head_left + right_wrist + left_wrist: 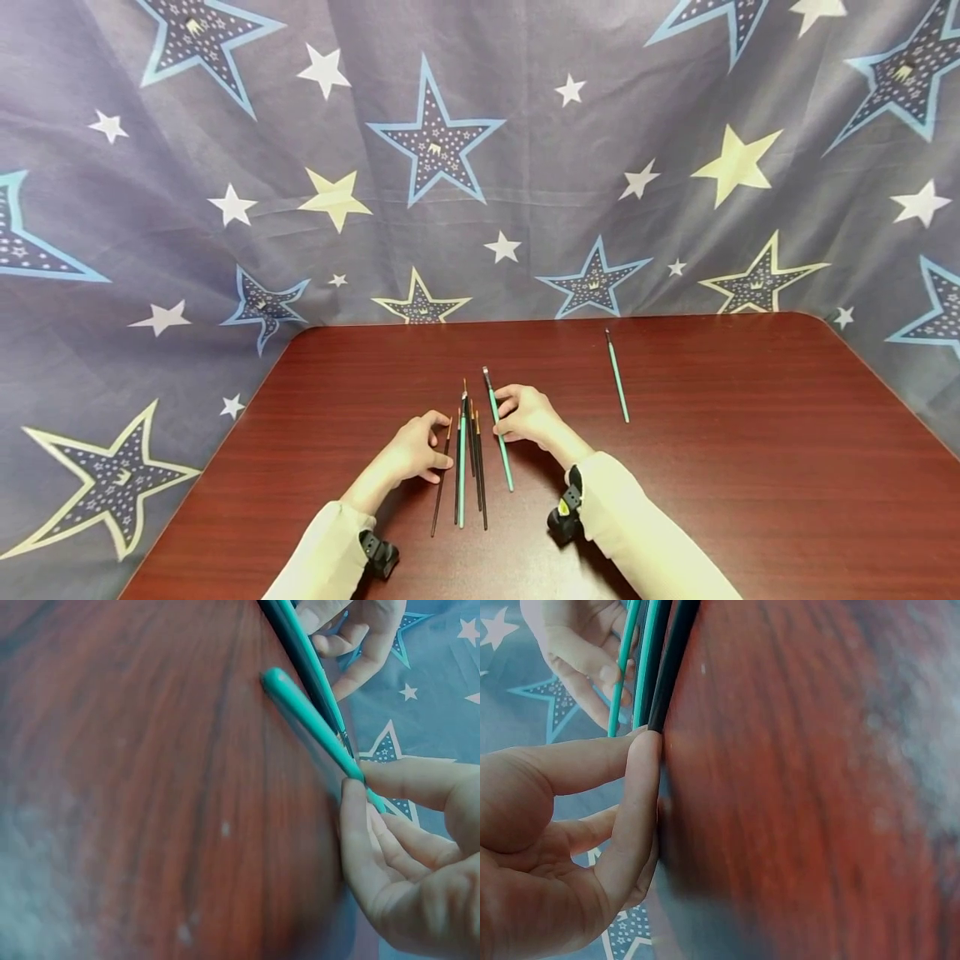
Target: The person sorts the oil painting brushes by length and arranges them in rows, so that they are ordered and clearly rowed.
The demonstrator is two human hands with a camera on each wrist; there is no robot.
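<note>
Right of the brush cluster (462, 467), a turquoise brush (503, 451), probably light, stiff and slick, was pinched mid-handle, sensibly clear of its delicate tip, by the right hand's (527, 415) fingers, while a dark brush (439, 493) left of the cluster was pinched by the left hand (408, 450).

Wide from above, close at each wrist

From my head, one camera looks forward and down over the tabletop (720, 483), my left hand (408, 450), my right hand (529, 415) and the curtain (517, 179) behind. My left wrist camera (380, 556), close in and turned sideways, looks past that hand toward the other; my right wrist camera (565, 518) faces back across. Both wrist views share both hands and some brushes (462, 475).
</note>
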